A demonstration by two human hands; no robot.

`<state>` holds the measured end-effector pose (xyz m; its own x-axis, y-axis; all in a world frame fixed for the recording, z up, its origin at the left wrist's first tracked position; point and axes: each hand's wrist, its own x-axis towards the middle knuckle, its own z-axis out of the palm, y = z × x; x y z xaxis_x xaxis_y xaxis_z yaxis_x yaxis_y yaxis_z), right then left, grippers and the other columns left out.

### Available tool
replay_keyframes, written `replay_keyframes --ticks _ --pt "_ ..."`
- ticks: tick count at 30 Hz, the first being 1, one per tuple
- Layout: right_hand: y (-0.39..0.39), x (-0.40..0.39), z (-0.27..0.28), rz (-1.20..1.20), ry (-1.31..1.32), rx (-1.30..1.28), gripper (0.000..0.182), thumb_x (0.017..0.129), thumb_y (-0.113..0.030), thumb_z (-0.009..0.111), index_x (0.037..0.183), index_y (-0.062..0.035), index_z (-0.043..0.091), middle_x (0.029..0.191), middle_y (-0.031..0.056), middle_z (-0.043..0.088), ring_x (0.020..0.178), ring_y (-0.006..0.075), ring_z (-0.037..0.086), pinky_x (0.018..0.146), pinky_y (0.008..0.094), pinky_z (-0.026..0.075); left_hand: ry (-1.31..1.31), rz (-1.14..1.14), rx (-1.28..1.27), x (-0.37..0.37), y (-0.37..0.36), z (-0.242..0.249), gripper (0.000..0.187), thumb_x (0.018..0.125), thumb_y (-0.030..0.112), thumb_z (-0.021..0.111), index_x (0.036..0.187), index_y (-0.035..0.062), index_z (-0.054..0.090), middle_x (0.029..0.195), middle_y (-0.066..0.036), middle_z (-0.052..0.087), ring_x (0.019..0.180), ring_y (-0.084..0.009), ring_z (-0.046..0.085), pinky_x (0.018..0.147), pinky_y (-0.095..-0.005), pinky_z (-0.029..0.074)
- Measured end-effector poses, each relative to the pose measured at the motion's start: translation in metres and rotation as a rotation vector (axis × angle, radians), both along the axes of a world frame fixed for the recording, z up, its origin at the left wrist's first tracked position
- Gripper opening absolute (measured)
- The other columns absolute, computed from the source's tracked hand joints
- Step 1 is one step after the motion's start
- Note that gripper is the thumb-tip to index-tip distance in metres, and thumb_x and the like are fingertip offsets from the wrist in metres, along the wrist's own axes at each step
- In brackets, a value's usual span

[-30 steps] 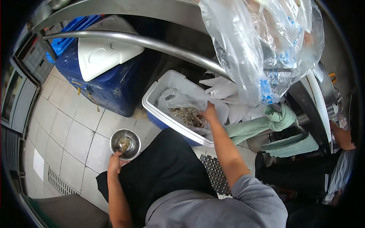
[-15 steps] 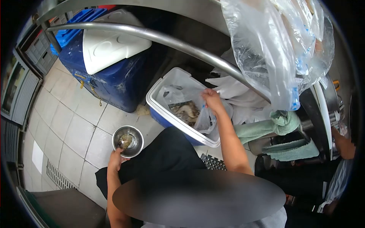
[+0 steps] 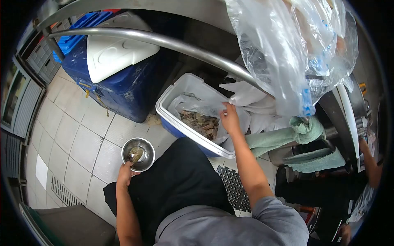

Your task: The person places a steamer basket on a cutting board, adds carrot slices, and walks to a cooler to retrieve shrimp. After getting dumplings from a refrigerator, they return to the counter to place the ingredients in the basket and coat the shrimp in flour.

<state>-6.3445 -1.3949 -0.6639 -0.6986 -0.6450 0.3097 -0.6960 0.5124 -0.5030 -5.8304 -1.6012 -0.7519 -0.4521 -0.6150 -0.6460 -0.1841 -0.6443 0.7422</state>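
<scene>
My left hand [image 3: 124,173] grips the near rim of a round metal bowl [image 3: 146,161], with a small brownish-green heap inside it. The bowl is over the tiled floor, left of my knee. At the right side of a white and blue tub [image 3: 183,87], my right hand [image 3: 230,119] has its fingers bent at the edge of a clear plastic bag [image 3: 193,103]. Brownish pieces [image 3: 201,123] that look like shellfish lie in the opened bag inside the tub.
A dark blue container [image 3: 119,90] with a white lid [image 3: 117,53] stands at the upper left. A metal rail [image 3: 176,44] crosses above the tub. Plastic bags [image 3: 275,49] and green towels [image 3: 283,137] hang at right. Another person's arm [image 3: 371,162] shows at far right.
The bag's near side has been drawn back, so more of the brownish pieces shows. My right hand has moved slightly down and right. The bowl stays in my left hand.
</scene>
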Motion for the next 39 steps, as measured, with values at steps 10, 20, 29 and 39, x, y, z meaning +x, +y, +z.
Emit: replay_keyframes --ticks 10,20,29,39 --pt "0.045 0.021 -0.061 0.414 -0.335 0.938 0.033 0.083 -0.019 0.066 0.112 -0.0041 0.074 0.112 0.0183 0.074 0.100 0.0350 0.072 0.085 0.0462 0.056 -0.012 0.019 0.003 0.001 0.004 0.003 0.045 0.093 0.019 0.052 0.125 -0.0121 0.051 0.107 -0.020 0.068 0.081 -0.0277 0.071 0.066 -0.0400 0.062" --pt "0.034 -0.008 -0.097 0.363 -0.196 1.187 0.036 0.079 -0.023 0.072 0.110 -0.0049 0.074 0.118 0.0179 0.072 0.108 0.0370 0.069 0.091 0.0473 0.055 -0.016 -0.016 0.016 0.009 0.004 -0.002 0.044 0.094 0.019 0.051 0.125 -0.0110 0.052 0.108 -0.020 0.068 0.080 -0.0275 0.070 0.066 -0.0389 0.062" --pt "0.034 0.007 -0.097 0.185 -0.216 0.687 0.039 0.083 -0.022 0.077 0.117 -0.0066 0.064 0.107 0.0179 0.071 0.100 0.0353 0.069 0.083 0.0451 0.058 -0.002 -0.033 -0.002 0.009 0.003 -0.014 0.045 0.093 0.019 0.052 0.126 -0.0116 0.051 0.108 -0.020 0.068 0.081 -0.0290 0.071 0.066 -0.0402 0.062" --pt "0.028 0.003 -0.005 -0.077 -1.364 -0.459 0.019 0.099 -0.016 0.064 0.113 -0.0057 0.058 0.103 0.0091 0.066 0.087 0.0226 0.070 0.074 0.0393 0.063 0.015 -0.036 0.008 0.000 0.004 -0.002 0.047 0.094 0.020 0.052 0.127 -0.0130 0.051 0.110 -0.022 0.068 0.084 -0.0301 0.071 0.068 -0.0412 0.062"
